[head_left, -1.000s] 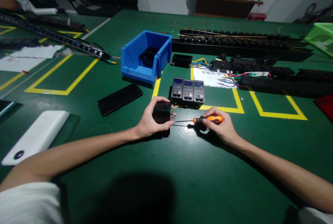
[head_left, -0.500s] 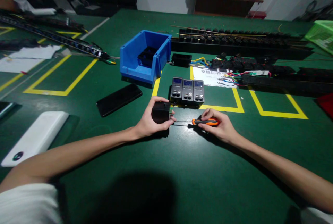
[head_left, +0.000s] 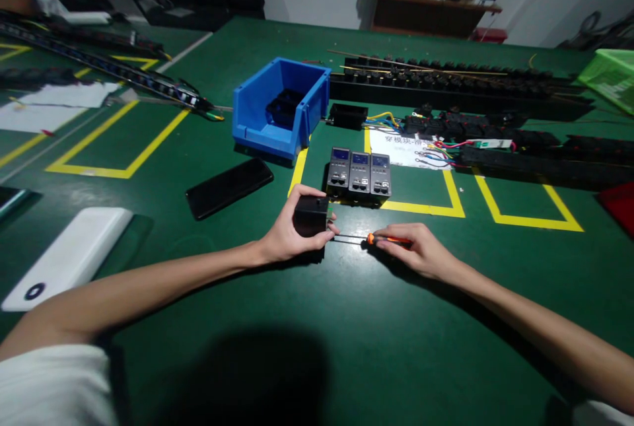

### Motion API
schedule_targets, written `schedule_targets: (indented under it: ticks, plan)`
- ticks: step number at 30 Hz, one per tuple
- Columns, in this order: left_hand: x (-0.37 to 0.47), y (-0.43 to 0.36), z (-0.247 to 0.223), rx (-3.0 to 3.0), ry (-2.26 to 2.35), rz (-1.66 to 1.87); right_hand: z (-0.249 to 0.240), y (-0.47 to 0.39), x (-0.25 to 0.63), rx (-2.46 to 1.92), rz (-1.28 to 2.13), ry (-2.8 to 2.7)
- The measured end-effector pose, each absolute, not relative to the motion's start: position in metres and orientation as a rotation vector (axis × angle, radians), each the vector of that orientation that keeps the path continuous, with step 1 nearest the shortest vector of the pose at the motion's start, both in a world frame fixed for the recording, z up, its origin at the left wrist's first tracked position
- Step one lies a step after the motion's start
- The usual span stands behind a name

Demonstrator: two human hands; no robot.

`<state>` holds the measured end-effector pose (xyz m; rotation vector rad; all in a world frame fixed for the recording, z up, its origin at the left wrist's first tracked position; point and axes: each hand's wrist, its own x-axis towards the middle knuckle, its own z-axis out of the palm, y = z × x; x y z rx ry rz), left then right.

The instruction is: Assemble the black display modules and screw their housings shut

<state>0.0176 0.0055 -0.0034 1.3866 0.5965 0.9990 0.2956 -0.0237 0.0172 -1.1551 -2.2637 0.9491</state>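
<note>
My left hand (head_left: pixel 282 231) is wrapped round a black box-shaped module (head_left: pixel 310 216), whose right end shows a bit of green. In my right hand (head_left: pixel 416 248) is a screwdriver (head_left: pixel 392 240) with an orange and black handle, held between thumb and fingers. Its thin shaft points left and reaches the module's right end by my left fingertips; whether the tip touches a screw is hidden. Just beyond my hands, three grey-black modules (head_left: pixel 359 172) with small screens and sockets stand side by side on the green table (head_left: pixel 396 333).
A blue bin (head_left: pixel 267 139) holds black parts. A black phone (head_left: pixel 230 188) and a white power bank-like block (head_left: pixel 69 257) lie left. Black strips with wires (head_left: pixel 480 125) and a paper sheet (head_left: pixel 396 146) lie behind; a green basket (head_left: pixel 611 76) is far right. Another person's arm (head_left: pixel 20 0) shows upper left.
My right fingers have shifted on the screwdriver handle and now cover more of it. My left hand keeps hold of the module. The whole view has moved slightly.
</note>
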Motion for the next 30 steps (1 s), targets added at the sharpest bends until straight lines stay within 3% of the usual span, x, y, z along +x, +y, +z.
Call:
schedule_targets:
  ticks: [4, 7, 10, 18, 30]
  plan:
    - [0.018, 0.007, -0.002, 1.355, 0.634, 0.991, 0.004, -0.029, 0.301, -1.066, 0.457, -2.349]
    - [0.018, 0.008, -0.001, 1.334, 0.655, 0.996, -0.001, -0.033, 0.304, -1.073, 0.294, -2.372]
    - [0.018, 0.007, -0.001, 1.339, 0.663, 0.996, 0.002, -0.033, 0.3, -1.061, 0.46, -2.266]
    - [0.018, 0.006, -0.003, 1.38, 0.587, 0.993, 0.018, -0.028, 0.284, -1.302, 1.358, -1.801]
    - [0.018, 0.006, -0.002, 1.394, 0.603, 0.976, 0.004, -0.036, 0.288, -1.057, 0.758, -2.153]
